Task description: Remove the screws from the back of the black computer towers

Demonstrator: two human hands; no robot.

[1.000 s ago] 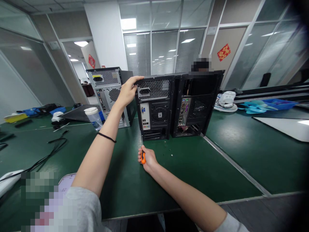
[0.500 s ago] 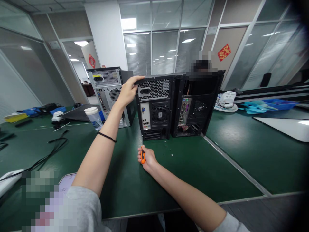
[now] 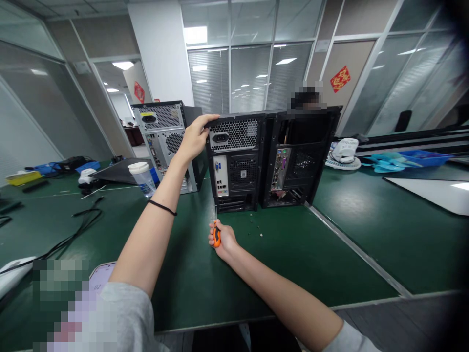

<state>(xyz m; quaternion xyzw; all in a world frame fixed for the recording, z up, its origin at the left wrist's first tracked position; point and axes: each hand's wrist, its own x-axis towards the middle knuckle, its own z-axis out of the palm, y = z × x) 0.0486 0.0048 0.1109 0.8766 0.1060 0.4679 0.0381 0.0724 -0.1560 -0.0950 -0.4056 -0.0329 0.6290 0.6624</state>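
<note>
A black computer case (image 3: 243, 168) stands upright on the green table, its back panel facing me. My left hand (image 3: 196, 138) grips its top left corner, fingers over the top edge and thumb on the back. Low in front of it, my right hand (image 3: 224, 238) is closed around the orange and black handle of a screwdriver (image 3: 217, 236). The thin shaft points up at the case's bottom left corner; whether the tip sits in a screw is too small to tell. Several tiny loose parts, perhaps screws (image 3: 261, 234), lie on the table right of my right hand.
Another black case (image 3: 298, 161) stands close on the right, a silver one (image 3: 161, 142) at the left behind a lidded cup (image 3: 142, 178). Black cables (image 3: 78, 230) and a phone (image 3: 100, 276) lie left. A blue tray (image 3: 425, 157) is far right. A person's head (image 3: 307, 100) shows behind the cases.
Hardly anything differs. Both hands and the case stay in place; the screwdriver handle is turned very slightly in my right hand.
</note>
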